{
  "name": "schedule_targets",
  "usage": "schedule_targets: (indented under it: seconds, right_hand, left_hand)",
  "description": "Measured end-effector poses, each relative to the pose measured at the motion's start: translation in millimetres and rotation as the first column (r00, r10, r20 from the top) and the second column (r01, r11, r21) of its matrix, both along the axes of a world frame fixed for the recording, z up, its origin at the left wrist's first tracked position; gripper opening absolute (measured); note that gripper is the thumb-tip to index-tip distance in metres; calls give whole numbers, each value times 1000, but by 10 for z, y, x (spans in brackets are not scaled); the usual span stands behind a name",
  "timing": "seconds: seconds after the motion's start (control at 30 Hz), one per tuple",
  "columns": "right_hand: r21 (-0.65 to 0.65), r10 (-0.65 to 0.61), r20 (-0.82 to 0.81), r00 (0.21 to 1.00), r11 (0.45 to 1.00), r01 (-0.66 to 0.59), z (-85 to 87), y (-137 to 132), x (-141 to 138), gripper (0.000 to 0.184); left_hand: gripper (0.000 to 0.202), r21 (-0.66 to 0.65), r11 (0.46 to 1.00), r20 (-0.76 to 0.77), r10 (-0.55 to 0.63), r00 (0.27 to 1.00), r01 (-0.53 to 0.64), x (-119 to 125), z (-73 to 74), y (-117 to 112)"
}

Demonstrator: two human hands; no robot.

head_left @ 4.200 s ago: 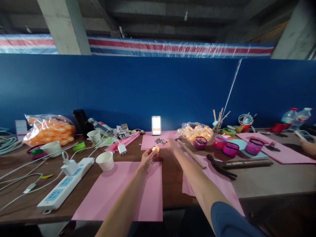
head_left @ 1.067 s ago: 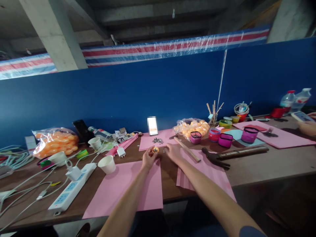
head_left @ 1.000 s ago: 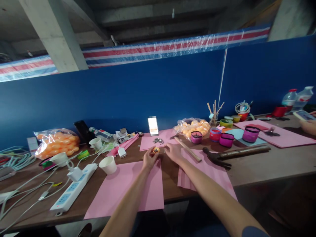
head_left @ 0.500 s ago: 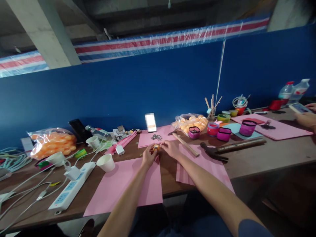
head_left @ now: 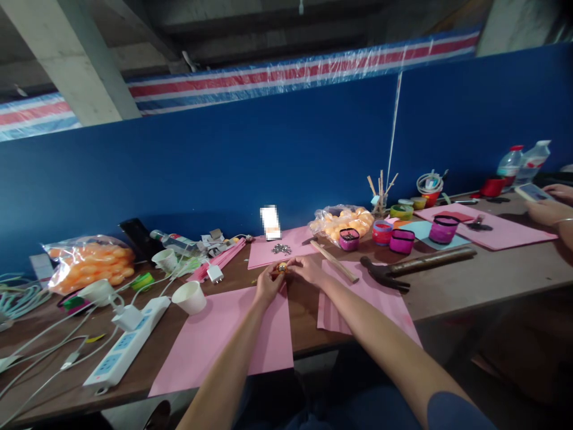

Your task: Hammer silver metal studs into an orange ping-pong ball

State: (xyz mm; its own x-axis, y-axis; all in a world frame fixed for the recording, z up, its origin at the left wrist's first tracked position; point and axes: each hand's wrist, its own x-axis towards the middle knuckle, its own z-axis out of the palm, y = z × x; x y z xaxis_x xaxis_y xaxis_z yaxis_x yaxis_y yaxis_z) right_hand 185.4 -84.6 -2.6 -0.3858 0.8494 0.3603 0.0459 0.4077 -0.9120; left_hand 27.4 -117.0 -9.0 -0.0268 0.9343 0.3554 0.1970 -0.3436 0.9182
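Observation:
My left hand (head_left: 267, 282) pinches a small orange ball (head_left: 282, 267) at its fingertips, held just above the wooden table (head_left: 470, 286). My right hand (head_left: 305, 270) meets it from the right, fingers closed on the same ball. Both hands hover at the far edge of a pink sheet (head_left: 224, 340). A small pile of metal bits (head_left: 281, 248) lies just beyond on another pink sheet (head_left: 286, 248). What the right fingertips press against the ball is too small to make out.
A hammer (head_left: 414, 267) and a wooden stick (head_left: 334, 261) lie to the right. Bags of orange balls (head_left: 89, 263) (head_left: 342, 220), paper cups (head_left: 189, 297), a power strip (head_left: 128, 343) with cables and coloured tape rolls (head_left: 401, 240) crowd the table. Another person's hands (head_left: 550, 206) hold a phone at far right.
My right hand came back from the metal pile and closed in on the ball held by my left hand. The view has tilted and shifted slightly.

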Motion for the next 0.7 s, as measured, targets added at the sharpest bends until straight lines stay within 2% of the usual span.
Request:
schedule_targets:
  seconds: [0.7]
  right_hand:
    - [7,-29,58,998,1000,29,45,-12,3,20]
  left_hand:
    - [45,-32,999,37,-4,999,5,-13,-7,-9]
